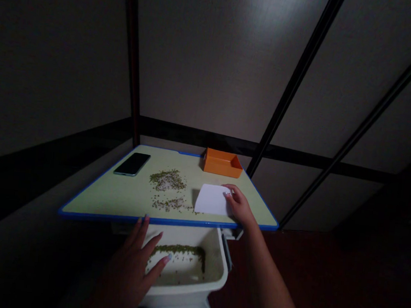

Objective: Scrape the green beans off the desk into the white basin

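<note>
My right hand [237,203] grips a white card [211,199], thumb on its face, at the right front of the table [108,200]. The card's left edge is close to scattered small green and pale grains [168,203]. A larger heap of the same kind of grains [167,179] lies behind them. My left hand [139,258] has its fingers spread over the left side of a white drawer-like bin [219,270] below the table's front edge. Inside the bin, green grains [182,249] line the far side and the right corner.
An orange open box [222,164] stands at the table's back right. A dark-screened phone [132,164] lies at the back left. The tabletop has a raised-looking blue edge [170,222]. Panelled walls [213,68] rise behind and to the left.
</note>
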Tool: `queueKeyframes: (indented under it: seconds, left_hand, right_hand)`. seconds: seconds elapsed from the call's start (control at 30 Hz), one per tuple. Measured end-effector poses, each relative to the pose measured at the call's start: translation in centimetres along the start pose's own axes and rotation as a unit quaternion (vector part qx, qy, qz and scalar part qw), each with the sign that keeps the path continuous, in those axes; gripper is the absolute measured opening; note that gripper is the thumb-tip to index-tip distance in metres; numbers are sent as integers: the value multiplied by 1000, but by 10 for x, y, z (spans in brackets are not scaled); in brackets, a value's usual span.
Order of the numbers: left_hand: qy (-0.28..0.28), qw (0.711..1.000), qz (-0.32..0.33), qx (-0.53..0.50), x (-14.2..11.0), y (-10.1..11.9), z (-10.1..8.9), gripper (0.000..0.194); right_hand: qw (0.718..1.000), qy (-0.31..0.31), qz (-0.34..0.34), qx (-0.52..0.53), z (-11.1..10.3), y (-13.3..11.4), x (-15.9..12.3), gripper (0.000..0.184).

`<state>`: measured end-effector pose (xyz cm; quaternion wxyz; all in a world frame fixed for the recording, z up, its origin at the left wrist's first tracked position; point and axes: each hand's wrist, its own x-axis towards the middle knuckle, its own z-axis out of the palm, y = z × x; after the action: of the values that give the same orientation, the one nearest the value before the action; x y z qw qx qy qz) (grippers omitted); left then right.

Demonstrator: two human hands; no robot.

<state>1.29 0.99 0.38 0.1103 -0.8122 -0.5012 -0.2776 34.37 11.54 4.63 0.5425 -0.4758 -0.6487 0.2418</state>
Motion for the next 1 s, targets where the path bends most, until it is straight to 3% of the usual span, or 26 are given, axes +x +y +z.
queueKeyframes:
  seconds: [0.47,0.83,1.0]
  left_hand:
    - [8,1000,13,11,1,1,-4,48]
    - [8,1000,13,13,1,2,-5,49]
    - [-2,1000,10,13,2,3,-6,48]
  right_hand:
    - [1000,-8,18,6,1,4,-2,32]
    - [999,17,4,-44,-1,4,-2,31]
    - [999,34,24,-15,-2,3,-2,34]
